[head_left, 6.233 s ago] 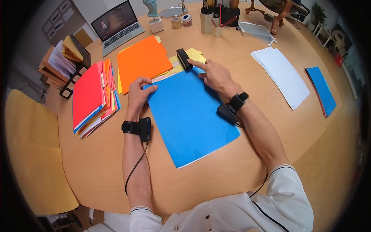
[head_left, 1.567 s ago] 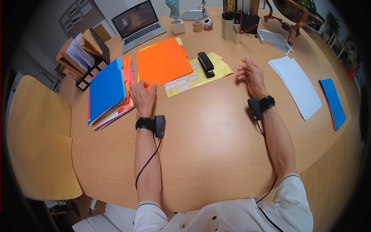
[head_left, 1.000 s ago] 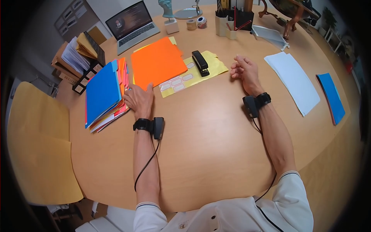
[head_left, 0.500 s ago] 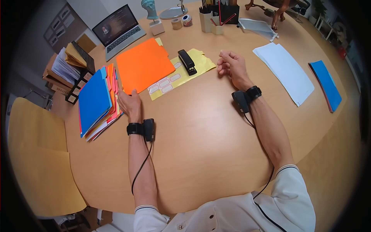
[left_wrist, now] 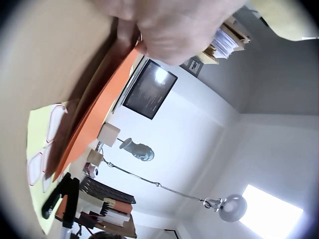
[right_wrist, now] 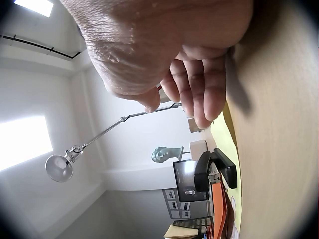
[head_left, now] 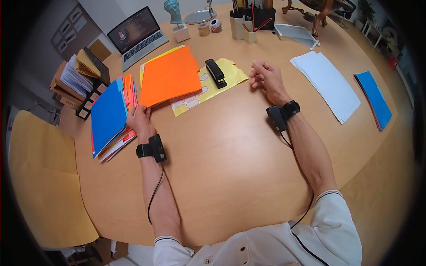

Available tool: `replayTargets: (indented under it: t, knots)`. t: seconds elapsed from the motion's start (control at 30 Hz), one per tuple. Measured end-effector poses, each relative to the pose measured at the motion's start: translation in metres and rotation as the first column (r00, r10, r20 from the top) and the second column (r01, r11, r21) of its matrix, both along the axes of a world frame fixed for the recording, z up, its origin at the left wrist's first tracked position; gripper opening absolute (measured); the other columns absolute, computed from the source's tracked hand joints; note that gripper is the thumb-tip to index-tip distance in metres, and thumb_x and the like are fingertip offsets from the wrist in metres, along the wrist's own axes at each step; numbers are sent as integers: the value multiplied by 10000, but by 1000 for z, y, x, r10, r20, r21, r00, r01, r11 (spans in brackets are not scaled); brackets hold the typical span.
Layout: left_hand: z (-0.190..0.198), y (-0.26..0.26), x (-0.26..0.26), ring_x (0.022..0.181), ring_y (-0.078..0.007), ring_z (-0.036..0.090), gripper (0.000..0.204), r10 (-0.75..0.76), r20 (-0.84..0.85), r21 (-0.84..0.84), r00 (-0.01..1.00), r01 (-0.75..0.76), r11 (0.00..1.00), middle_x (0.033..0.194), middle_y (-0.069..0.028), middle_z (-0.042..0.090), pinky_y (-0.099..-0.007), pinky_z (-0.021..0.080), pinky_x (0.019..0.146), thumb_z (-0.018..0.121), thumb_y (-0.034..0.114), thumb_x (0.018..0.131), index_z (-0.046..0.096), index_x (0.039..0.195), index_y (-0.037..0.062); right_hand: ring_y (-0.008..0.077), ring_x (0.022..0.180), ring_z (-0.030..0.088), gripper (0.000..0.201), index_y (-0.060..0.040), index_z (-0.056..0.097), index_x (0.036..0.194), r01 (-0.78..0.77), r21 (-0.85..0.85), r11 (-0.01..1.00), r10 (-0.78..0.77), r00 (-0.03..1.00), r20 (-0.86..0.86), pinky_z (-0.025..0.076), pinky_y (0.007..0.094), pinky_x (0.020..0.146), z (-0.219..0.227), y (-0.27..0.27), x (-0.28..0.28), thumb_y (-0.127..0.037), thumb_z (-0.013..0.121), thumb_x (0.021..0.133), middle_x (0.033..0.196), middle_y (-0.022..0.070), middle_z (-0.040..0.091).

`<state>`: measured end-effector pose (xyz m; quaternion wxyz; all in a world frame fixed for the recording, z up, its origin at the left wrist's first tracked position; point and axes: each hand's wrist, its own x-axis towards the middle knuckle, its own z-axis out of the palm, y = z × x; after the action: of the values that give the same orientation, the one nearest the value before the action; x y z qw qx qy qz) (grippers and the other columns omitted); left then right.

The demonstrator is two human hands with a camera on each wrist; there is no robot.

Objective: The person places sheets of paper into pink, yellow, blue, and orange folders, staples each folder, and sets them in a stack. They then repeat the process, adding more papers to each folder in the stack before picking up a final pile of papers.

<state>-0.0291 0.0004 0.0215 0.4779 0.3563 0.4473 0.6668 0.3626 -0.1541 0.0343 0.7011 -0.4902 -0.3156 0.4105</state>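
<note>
My left hand [head_left: 139,119] pinches the near-left corner of an orange folder [head_left: 171,76], which lies over a yellow one. In the left wrist view the folder's near edge [left_wrist: 92,122] stands raised off the table, with a shadow under it. My right hand [head_left: 269,82] rests on its side on the table, fingers loosely bent and holding nothing. Between the hands, a black stapler [head_left: 216,73] sits on a yellow sheet [head_left: 233,76] with red-bordered white labels, partly covered by the orange folder. Beside my left hand is a folder stack topped by a blue folder [head_left: 108,117].
A laptop [head_left: 137,37], a bust [head_left: 174,20], tape rolls and pen holders [head_left: 242,27] line the back. White papers [head_left: 326,86] and a narrow blue folder [head_left: 373,99] lie to the right. A file rack [head_left: 84,82] stands at far left.
The blue folder once under both hands now tops the left stack. My left hand has come to the orange folder's corner and lifted its near edge. My right hand left the stapler.
</note>
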Motion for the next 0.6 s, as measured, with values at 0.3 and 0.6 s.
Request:
replayTargets:
  t: [0.3, 0.6]
  knots:
    - [11, -9, -5, 1165, -191, 621, 533, -641, 211, 156, 738, 622, 767, 1291, -92, 624, -300, 546, 974, 700, -36, 871, 519, 1371, 3, 128, 584, 656, 269, -21, 633, 940, -2, -10, 1000, 2, 1000, 10, 518, 231, 489, 2, -1, -1, -281, 670, 999, 784, 77, 671]
    - [34, -40, 23, 1126, -190, 673, 748, -807, -7, 2, 590, 807, 590, 1302, -118, 652, -337, 558, 990, 736, -55, 837, 400, 1498, 49, 135, 606, 677, 314, 3, 632, 1026, -36, 1, 999, 36, 999, 17, 527, 234, 489, 4, -3, -3, -310, 607, 1034, 808, 82, 676]
